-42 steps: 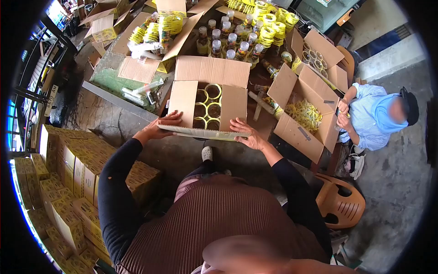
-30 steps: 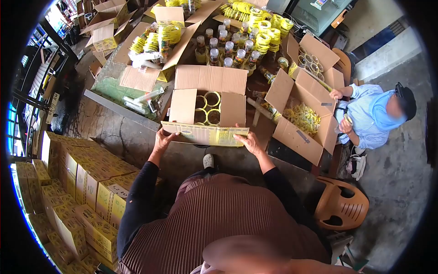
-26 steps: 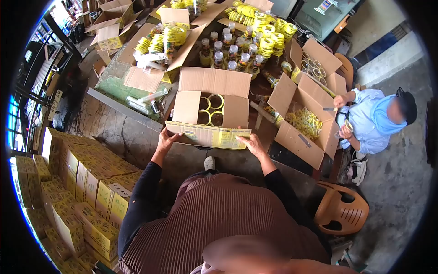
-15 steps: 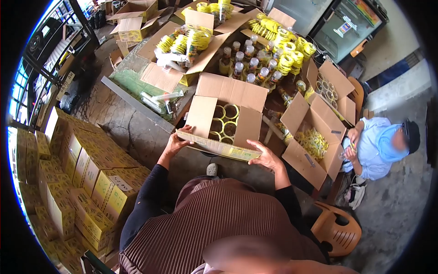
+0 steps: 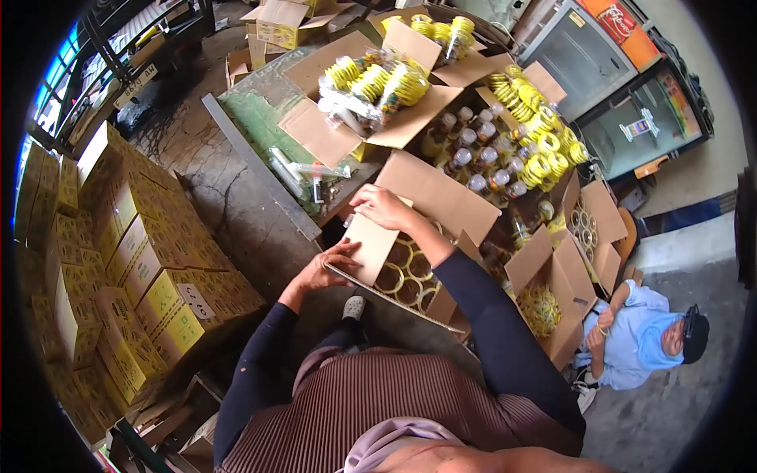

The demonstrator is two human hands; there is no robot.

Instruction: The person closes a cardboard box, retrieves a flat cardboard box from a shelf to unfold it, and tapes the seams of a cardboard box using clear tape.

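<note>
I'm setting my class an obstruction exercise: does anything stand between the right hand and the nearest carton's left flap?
Nothing visible does: the right hand appears to rest on the left flap's far end, the left hand on its near part.

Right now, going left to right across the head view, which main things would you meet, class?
Stacked yellow cartons → clear plastic tubes → open carton of yellow-rimmed containers → open carton of yellow strips → co-worker in light blue.

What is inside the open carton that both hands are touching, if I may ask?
Yellow-rimmed round containers stand in the carton. The side flap under the right hand hides what lies beneath it, and the right forearm blocks another part of the opening.
</note>
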